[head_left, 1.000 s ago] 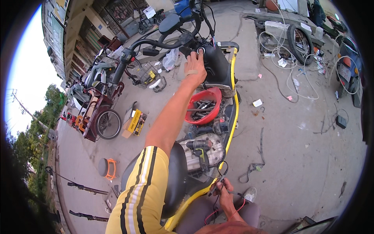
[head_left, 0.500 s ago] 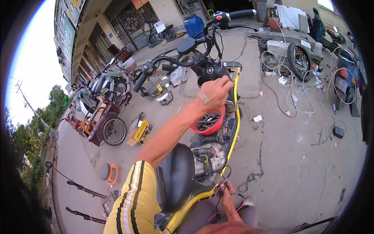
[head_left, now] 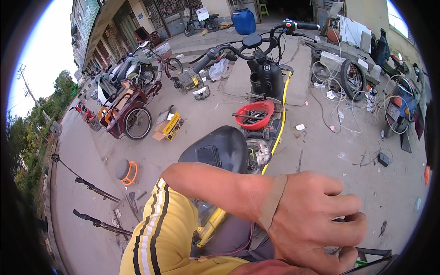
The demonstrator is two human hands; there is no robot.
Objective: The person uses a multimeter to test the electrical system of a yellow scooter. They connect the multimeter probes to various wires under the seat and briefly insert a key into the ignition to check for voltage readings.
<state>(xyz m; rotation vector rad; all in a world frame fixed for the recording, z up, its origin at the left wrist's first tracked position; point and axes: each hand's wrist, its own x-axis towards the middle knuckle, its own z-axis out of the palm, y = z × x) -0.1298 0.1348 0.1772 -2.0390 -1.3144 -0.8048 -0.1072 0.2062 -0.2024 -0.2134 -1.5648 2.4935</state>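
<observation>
My left hand, with a tan strap at the wrist, is large and close at the lower right. Its fingers curl downward, and whatever they may hold is hidden. Below the fingertips lies the edge of a dark object that I cannot make out. My right hand is hidden behind the left; only reddish skin of that forearm shows at the lower edge. A thin red wire runs over my lap. In front stands a partly stripped electric scooter with a black seat, yellow trim and a black handlebar.
A red bowl of metal tools rests on the scooter's footboard. To the left are an orange-legged stool, a yellow box and a cargo tricycle. Far right lie a tyre, loose hoses and a parked scooter.
My left hand has left the scooter's steering column and come back to the lower right, close to me. My right hand, which held test leads, is now covered. The view has shifted.
</observation>
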